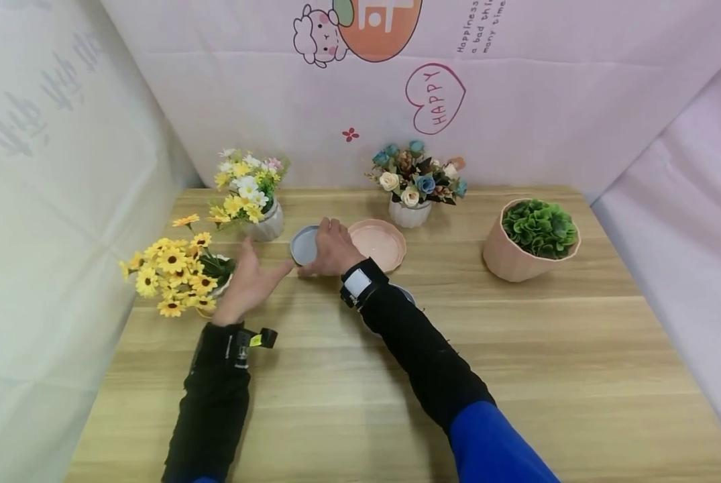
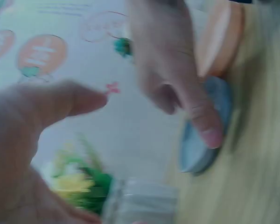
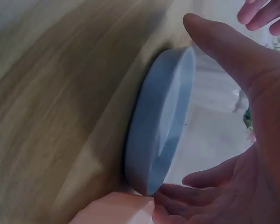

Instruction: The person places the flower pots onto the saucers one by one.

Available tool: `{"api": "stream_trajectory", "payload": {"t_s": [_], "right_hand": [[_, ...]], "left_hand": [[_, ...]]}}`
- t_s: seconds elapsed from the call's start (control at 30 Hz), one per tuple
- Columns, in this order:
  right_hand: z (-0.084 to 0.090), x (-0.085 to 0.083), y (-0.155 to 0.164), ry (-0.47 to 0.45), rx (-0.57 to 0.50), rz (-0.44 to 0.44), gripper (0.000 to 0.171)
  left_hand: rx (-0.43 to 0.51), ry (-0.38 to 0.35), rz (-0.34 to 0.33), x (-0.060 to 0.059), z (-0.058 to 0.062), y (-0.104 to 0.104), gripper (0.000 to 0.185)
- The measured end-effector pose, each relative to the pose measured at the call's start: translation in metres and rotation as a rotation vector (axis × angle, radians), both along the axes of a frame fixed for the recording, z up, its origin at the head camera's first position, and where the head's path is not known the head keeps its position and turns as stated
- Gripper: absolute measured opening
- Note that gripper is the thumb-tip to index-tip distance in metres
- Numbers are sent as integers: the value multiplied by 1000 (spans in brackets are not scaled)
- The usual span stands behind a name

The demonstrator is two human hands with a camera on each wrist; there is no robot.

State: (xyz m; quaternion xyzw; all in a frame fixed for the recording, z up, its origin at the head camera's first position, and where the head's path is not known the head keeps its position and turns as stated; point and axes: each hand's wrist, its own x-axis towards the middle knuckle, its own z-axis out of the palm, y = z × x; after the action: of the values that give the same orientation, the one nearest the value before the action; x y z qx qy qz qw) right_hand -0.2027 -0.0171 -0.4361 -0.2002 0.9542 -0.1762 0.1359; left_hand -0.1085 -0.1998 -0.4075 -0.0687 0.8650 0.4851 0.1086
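Note:
A blue-grey round saucer (image 1: 304, 245) lies on the table under my right hand (image 1: 336, 249). In the right wrist view, this shallow saucer (image 3: 154, 126) stands between my spread thumb and fingers; the thumb is apart from its rim, and the fingertips are at its other end. My left hand (image 1: 250, 282) hovers to the left with thumb and fingers spread, holding nothing. It is nearest to the pot of yellow daisies (image 1: 176, 272) and the white pot of yellow and white flowers (image 1: 266, 221). A larger pink saucer (image 1: 384, 247) lies right beside the blue-grey one.
Another grey-blue rim (image 1: 405, 294) shows partly from under my right forearm. Blue and cream roses in a white pot (image 1: 410, 213) stand at the back. On the right is a pink pot (image 1: 511, 255) with a green plant. A printed cloth (image 1: 245, 87) hangs behind the table.

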Motion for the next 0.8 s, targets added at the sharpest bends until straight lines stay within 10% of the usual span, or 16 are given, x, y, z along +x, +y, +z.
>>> {"api": "stream_trajectory", "payload": {"t_s": [0.4,0.6,0.8], "right_hand": [[4,-7,-6,37,201,19,116],[3,-7,-10,21,192,55,109],[1,-8,-10,8,185,37,104]], "left_hand": [[23,61,303,-58,-31,11,109],[-20,171,462,-78,-46,6,75],[94,251,518,-91,-54,3,78]]}}
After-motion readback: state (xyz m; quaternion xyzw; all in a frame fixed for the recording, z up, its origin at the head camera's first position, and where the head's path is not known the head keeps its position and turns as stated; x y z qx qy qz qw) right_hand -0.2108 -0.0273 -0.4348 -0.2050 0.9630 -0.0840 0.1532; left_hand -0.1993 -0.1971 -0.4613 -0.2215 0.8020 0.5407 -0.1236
